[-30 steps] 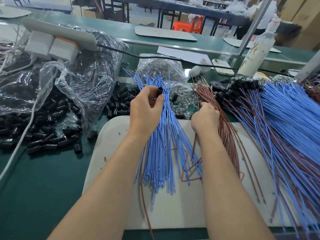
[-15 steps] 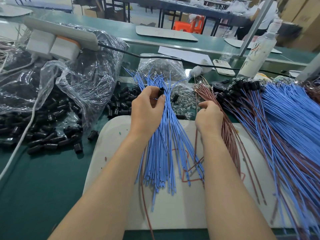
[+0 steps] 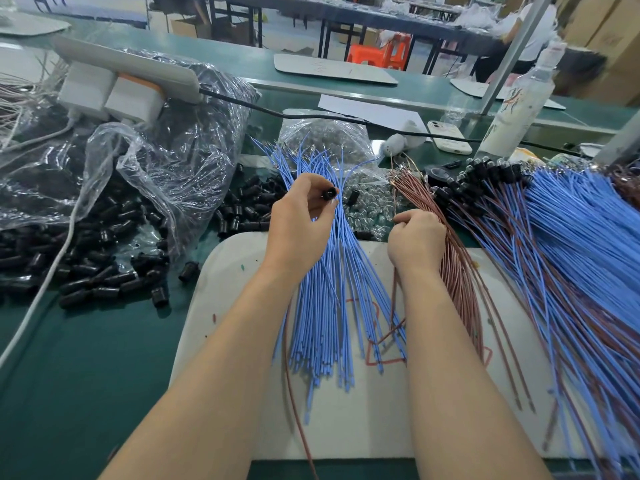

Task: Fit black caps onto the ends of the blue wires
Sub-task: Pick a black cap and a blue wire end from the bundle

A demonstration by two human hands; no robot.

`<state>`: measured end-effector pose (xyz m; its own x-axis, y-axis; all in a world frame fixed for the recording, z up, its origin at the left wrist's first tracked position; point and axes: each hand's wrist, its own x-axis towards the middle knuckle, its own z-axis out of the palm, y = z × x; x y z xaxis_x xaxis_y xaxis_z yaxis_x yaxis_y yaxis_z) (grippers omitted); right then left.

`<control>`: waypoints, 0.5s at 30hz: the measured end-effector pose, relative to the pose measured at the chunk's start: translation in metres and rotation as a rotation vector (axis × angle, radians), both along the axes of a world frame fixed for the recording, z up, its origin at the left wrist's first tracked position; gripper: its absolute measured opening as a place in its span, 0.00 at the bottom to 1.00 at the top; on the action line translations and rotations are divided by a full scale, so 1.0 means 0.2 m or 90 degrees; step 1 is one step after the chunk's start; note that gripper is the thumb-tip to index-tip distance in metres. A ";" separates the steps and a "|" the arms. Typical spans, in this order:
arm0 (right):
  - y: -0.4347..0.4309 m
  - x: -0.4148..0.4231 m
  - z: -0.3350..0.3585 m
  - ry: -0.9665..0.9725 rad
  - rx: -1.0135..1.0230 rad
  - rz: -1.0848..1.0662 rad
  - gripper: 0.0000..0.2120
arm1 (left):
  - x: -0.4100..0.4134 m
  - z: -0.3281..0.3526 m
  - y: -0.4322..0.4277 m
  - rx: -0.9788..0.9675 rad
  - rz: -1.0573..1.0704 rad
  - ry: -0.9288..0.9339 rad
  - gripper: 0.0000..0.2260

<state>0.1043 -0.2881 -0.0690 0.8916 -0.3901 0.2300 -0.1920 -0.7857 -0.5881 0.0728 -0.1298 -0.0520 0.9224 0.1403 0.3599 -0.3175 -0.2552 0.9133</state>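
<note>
My left hand (image 3: 298, 223) pinches a small black cap (image 3: 329, 193) between thumb and fingertips, just above a fanned bundle of blue wires (image 3: 325, 299) lying on a white mat (image 3: 228, 271). My right hand (image 3: 417, 237) is curled over the near end of a bundle of brown wires (image 3: 457, 268); its fingertips are hidden, so what they hold is unclear. Loose black caps (image 3: 97, 282) lie in a heap at the left and another cluster (image 3: 242, 209) sits beyond the mat. Capped blue and brown wires (image 3: 561, 258) are piled at the right.
A crumpled clear plastic bag (image 3: 166, 157) spills caps at the left, under a white power strip (image 3: 128, 71). A bag of small clear bulbs (image 3: 325, 136) lies behind the wires. A phone (image 3: 448, 136) and a white bottle (image 3: 512, 112) stand at the back right on the green bench (image 3: 69, 375).
My left hand has turned the black cap slightly, its opening now facing me. My right hand has lifted and shifted a little right onto the brown wires.
</note>
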 end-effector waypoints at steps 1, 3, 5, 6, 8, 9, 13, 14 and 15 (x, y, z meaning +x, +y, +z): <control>0.00 0.00 0.00 -0.004 0.003 -0.003 0.14 | 0.00 0.00 0.00 -0.004 -0.007 -0.002 0.06; 0.00 -0.01 0.00 -0.016 0.010 -0.007 0.11 | -0.01 0.00 0.00 -0.012 -0.021 -0.006 0.08; 0.01 -0.01 0.00 -0.019 0.007 -0.007 0.12 | -0.01 0.00 -0.01 -0.019 -0.031 -0.009 0.08; 0.01 -0.01 0.00 -0.008 -0.007 -0.003 0.15 | -0.01 0.00 -0.01 -0.022 -0.034 -0.011 0.09; 0.01 -0.01 0.00 0.032 -0.061 0.005 0.20 | -0.01 0.00 -0.01 -0.028 -0.041 -0.013 0.09; 0.01 -0.01 0.00 0.045 -0.083 0.007 0.20 | -0.02 0.00 -0.01 -0.031 -0.044 -0.013 0.10; 0.01 -0.01 0.00 0.031 -0.070 0.002 0.15 | -0.02 0.01 -0.01 -0.032 -0.051 -0.013 0.09; 0.01 -0.01 -0.01 0.022 -0.063 -0.001 0.14 | -0.02 0.01 -0.01 -0.029 -0.050 -0.013 0.08; 0.00 -0.01 -0.01 0.011 -0.054 -0.002 0.13 | -0.02 0.01 -0.02 -0.026 -0.048 -0.013 0.08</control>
